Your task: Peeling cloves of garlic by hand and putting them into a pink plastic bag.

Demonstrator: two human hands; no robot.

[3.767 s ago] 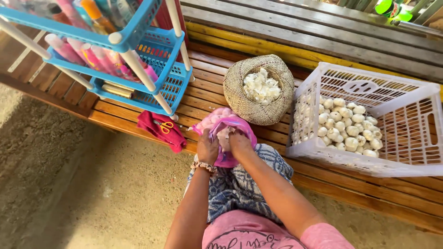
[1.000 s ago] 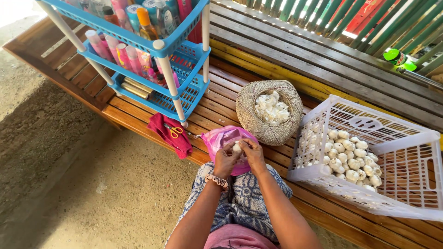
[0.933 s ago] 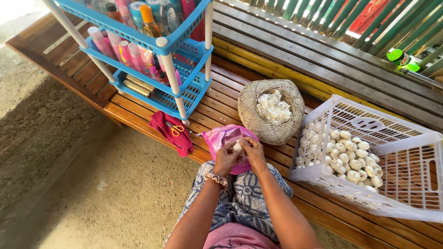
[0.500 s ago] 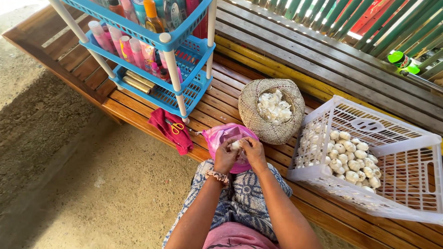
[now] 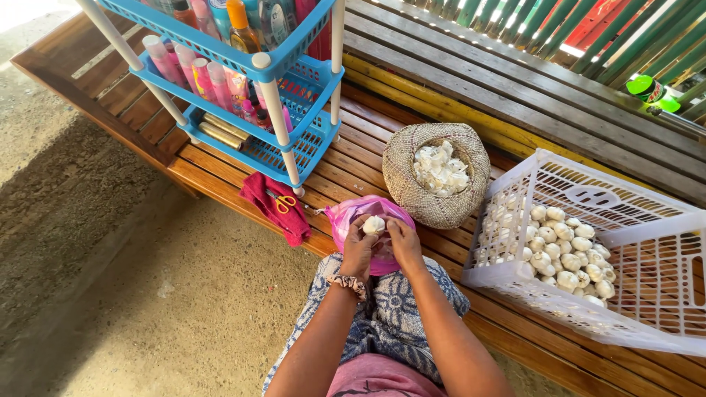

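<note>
While both hands met in the middle, a small white garlic bulb [image 5: 373, 224] sat pinched between them. The left hand [image 5: 358, 250] had its fingers closed on the bulb from the left side, and the right hand [image 5: 401, 244] had its fingers closed on it from the right. The bulb was held just above a pink plastic bag [image 5: 353, 217], which lay open at the front edge of the wooden bench [image 5: 220, 165], right by the person's knees. A scrunchie [image 5: 348, 283] went around the left wrist.

Just behind the bag stood a round woven basket [image 5: 412, 176] with white peeled bits inside it. To the right of the basket, a big white plastic crate [image 5: 647, 323] sat on the bench, tipped a little, and it held a heap of whole garlic bulbs [image 5: 562, 250]. To the left of the bag, a dark red cloth [image 5: 268, 213] hung over the front edge of the bench, and small scissors [image 5: 283, 202] with yellow handles lay on top of it. Behind the cloth stood a blue plastic rack [image 5: 294, 147] with white poles, full of bottles [image 5: 193, 70]. Far back at the right corner lay a green bottle [image 5: 651, 92].
</note>
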